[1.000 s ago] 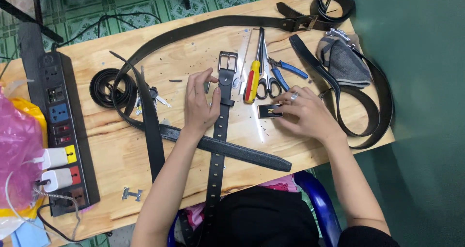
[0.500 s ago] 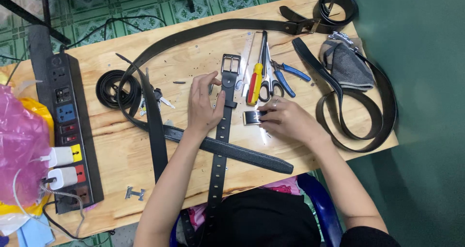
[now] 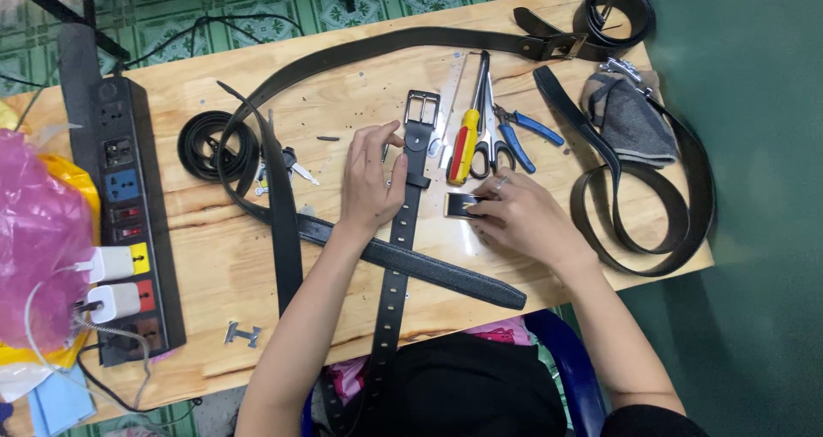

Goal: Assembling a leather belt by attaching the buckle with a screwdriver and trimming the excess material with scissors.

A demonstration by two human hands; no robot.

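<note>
matt black leather belt (image 3: 401,231), glossy metal buckle (image 3: 422,108), wooden table (image 3: 360,68).

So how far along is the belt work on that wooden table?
The black belt lying down the middle already carries its silver buckle and a row of punched holes. The left hand presses beside the belt while the right hand holds a small black loop piece, not yet on the strap. Other belts lie around untouched.
</note>
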